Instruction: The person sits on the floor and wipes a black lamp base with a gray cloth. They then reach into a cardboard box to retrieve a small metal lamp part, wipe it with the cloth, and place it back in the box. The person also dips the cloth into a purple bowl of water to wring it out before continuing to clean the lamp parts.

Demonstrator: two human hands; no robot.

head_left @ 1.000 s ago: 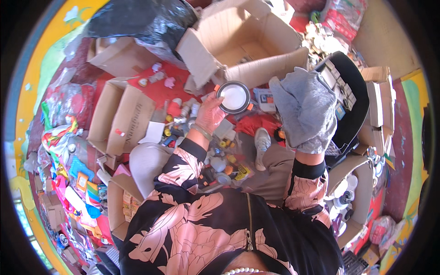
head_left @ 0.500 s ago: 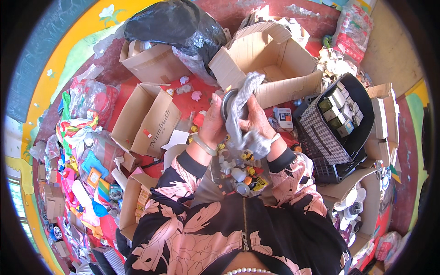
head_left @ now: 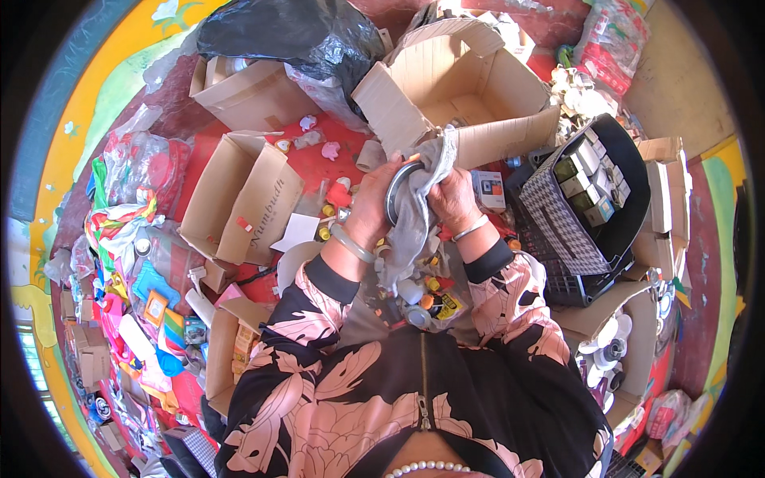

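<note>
My left hand (head_left: 370,209) is closed on the edge of a round, dark-rimmed object (head_left: 392,197); much of it is covered, and its kind is unclear. A grey cloth (head_left: 416,209) lies against the right side of that round object and hangs down below it. My right hand (head_left: 453,202) has its fingers closed on the cloth's right side. Beneath both hands sits a pile of small bottles and jars, among them a jar with a yellow label (head_left: 449,304).
An open cardboard box (head_left: 255,209) stands to the left, and a larger one (head_left: 498,131) lies ahead. A checked basket (head_left: 567,219) with small boxes is at right. Black plastic (head_left: 295,40) covers another box. Colourful goods (head_left: 151,319) spread across the far left.
The cloth's lower end, bunched by my right wrist before, now hangs down between my forearms. My right hand has shifted slightly right. The view has tilted a little.
</note>
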